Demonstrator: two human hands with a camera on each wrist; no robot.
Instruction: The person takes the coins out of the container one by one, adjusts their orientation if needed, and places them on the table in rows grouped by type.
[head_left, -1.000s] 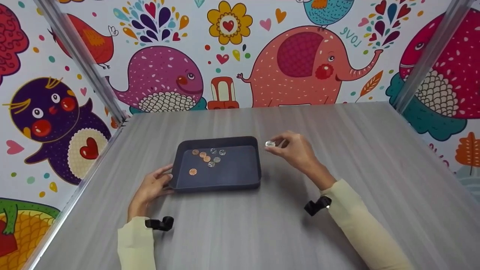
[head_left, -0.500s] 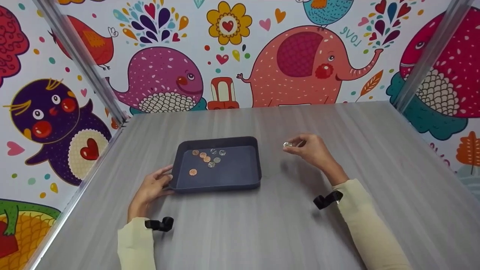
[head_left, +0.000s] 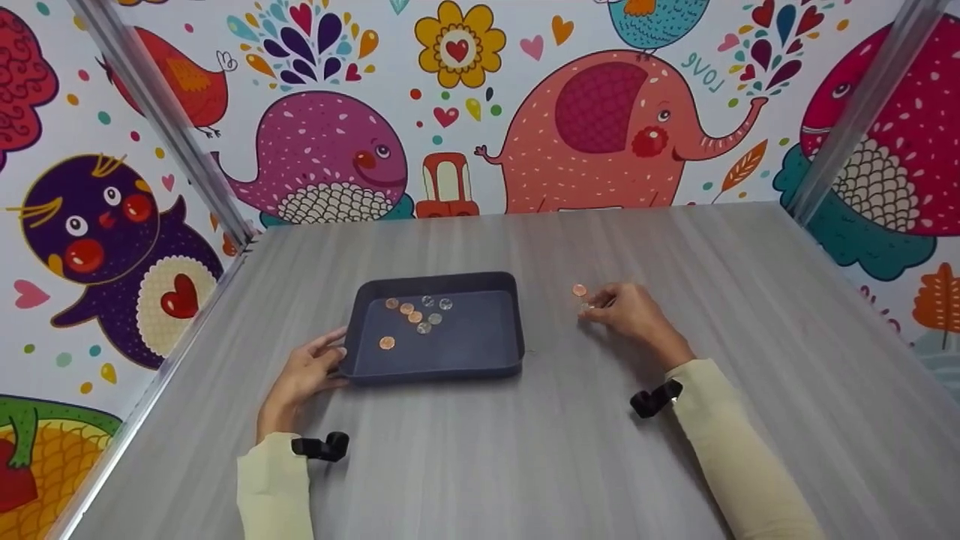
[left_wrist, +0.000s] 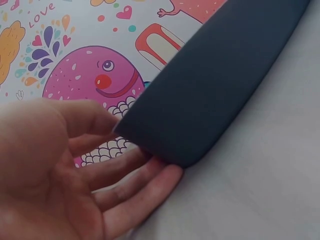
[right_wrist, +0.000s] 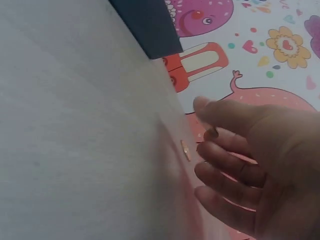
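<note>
A dark blue-grey tray point(head_left: 480, 337) stands on the table with several copper and silver coins point(head_left: 415, 317) lying in it. My left hand point(head_left: 301, 376) holds its left end; the left wrist view shows the fingers point(left_wrist: 145, 200) reaching to the lower edge of the tray wall point(left_wrist: 200, 95). Right of the tray, my right hand point(head_left: 628, 311) is low over the table, pinching a silver coin point(head_left: 587, 307) between thumb and fingertips. Just beyond those fingertips a copper coin point(head_left: 579, 290) lies on the table. In the right wrist view the pinched coin point(right_wrist: 213, 132) is mostly hidden.
The grey wood-grain table point(head_left: 465, 465) meets a wall point(head_left: 480, 90) printed with cartoon animals at the back. Metal posts point(head_left: 161, 127) stand at the corners. A black wrist camera point(head_left: 656, 399) sits on each sleeve.
My right hand has moved away from the tray to the right, then come lower and nearer to me. A copper coin now shows by its fingertips. The left hand and tray stay put.
</note>
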